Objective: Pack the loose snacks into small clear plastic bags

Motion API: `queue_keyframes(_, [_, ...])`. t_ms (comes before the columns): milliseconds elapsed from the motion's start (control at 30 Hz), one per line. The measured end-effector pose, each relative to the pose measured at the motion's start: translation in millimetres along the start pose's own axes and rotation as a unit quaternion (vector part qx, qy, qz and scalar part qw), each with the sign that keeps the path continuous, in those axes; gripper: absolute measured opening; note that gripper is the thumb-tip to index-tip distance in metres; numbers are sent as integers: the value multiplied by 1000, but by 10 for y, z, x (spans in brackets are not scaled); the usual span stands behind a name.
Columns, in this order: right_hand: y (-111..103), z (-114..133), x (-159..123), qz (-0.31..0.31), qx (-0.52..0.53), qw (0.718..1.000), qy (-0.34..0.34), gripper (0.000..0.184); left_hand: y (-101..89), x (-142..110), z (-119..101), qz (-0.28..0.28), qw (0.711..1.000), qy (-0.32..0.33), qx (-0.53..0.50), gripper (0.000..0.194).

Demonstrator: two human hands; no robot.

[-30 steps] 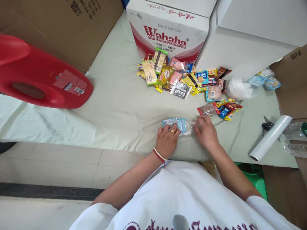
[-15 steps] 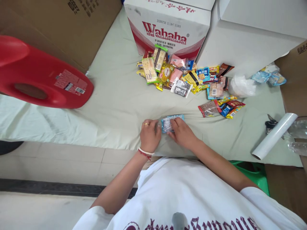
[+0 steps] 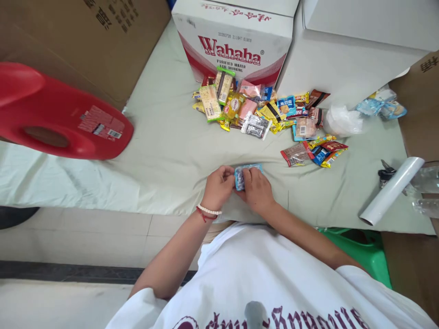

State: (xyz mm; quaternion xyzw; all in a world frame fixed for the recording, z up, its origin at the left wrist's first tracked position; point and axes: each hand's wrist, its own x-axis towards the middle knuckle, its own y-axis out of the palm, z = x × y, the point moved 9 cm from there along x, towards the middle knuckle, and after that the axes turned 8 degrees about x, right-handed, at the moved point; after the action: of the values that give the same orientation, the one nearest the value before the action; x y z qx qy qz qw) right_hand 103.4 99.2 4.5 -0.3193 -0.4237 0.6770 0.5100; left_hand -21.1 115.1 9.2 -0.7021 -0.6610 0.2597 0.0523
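Bending over a small blue packet [image 3: 239, 179] at the centre of the frame, the right hand [image 3: 257, 189] lies on its slick plastic, fingers closed upon it. The left hand [image 3: 219, 187] meets the packet's left end, thumb and fingertips drawn together; whether they grip its edge cannot be told. Round the left wrist sit a pale beaded bracelet [image 3: 209, 210] and a thin red cord [image 3: 206, 216].

Below, at the lower right, shows a green plastic stool [image 3: 372, 256]. Pale green cloth, softly creased, covers the worktop [image 3: 171, 146]. At the right edge, a smooth white roll [image 3: 391, 192] with a hollow end lies beside dark scissors [image 3: 387, 174] and clear bottles [image 3: 428, 179].

On the left, a rounded, glossy red jug [image 3: 80, 123] bears a barcode label; its opaque wall hides any contents.

Beyond the hands, a small cluster of wrappers [image 3: 325, 151] lies near a mixed heap of snack packets [image 3: 236, 105], some see-through with pale pieces inside. Crumpled translucent plastic [image 3: 344, 120] touches the heap's right side. Behind stand a red-and-white "Wahaha" carton [image 3: 236, 45], its contents unseen, white boxes [image 3: 343, 59], and a brown cardboard box [image 3: 75, 50] at upper left.
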Motion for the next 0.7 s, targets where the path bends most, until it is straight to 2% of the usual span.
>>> queue_keyframes(67, [-177,-35,-68,-36,60,997,-16,30,36,-115,-164,34,996,-1,-83,18])
queue_keyframes(133, [-487,-146,-193,-82,152,984,-38,24,54,-225,-310,68,989,18,-127,22])
queue_keyframes(200, [-929,-513,-366,-155,228,961,2,25,-14,-294,-299,74,990,38,-114,27])
queue_keyframes(267, [-1464,-1186,-618,-267,247,923,124,39,-224,-313,-82,22,998,50,-38,27])
queue_keyframes(333, [-2022,-1973,-943,-392,226,855,253,51,-516,-333,278,-69,993,43,83,24])
queue_keyframes(367, [-2263,-2363,-1073,-444,238,813,293,49,-636,-352,463,-104,983,40,143,23])
queue_keyframes(433, [-2623,-3104,-1144,-503,307,744,316,37,-773,-390,778,-138,964,40,224,22])
queue_keyframes(467, [-2724,-3454,-1074,-491,338,731,332,34,-808,-417,849,-159,952,65,254,20])
queue_keyframes(567, [-2873,-4305,-722,-409,306,746,428,30,-732,-519,781,-210,889,187,360,15])
queue_keyframes(633, [-2892,-4667,-383,-369,265,770,448,29,-628,-564,681,-236,843,239,421,11])
queue_keyframes(700, [-2886,-4880,-12,-350,210,804,432,16,-562,-569,619,-249,818,260,448,10])
